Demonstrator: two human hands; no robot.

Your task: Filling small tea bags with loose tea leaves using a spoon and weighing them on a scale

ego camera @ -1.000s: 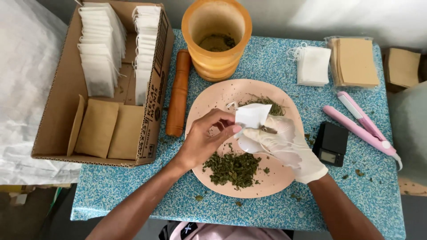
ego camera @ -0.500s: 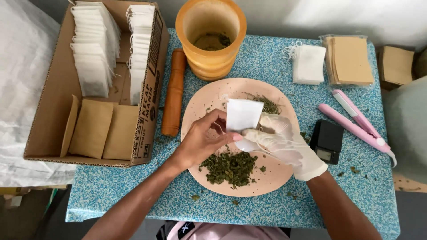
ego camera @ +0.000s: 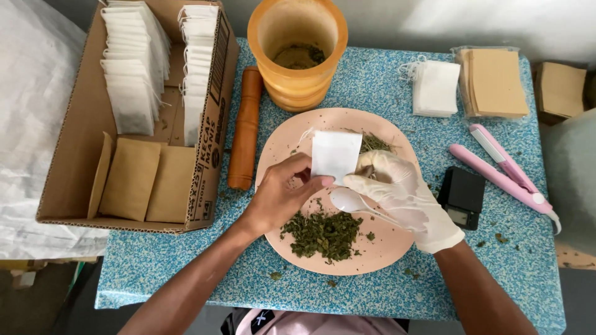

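Left of plate (ego camera: 279, 149): box (ego camera: 74, 180) of sachets, pestle (ego camera: 245, 127). Over plate: left hand (ego camera: 282, 195) pinching sachet (ego camera: 335, 155), upright, long axis vertical, mouth downward beside gloved right hand (ego camera: 403, 195), closed on spoon (ego camera: 351, 201). Herbs (ego camera: 323, 234) just below both, nearer spoon.

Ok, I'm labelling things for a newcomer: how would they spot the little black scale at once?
Start at the round pink plate of chopped green herbs in the middle of the blue speckled table. Just off its right edge, beside the gloved right hand, lies the small black pocket scale. It is the only black, boxy thing there; the pink sealer to its right is long and slim.
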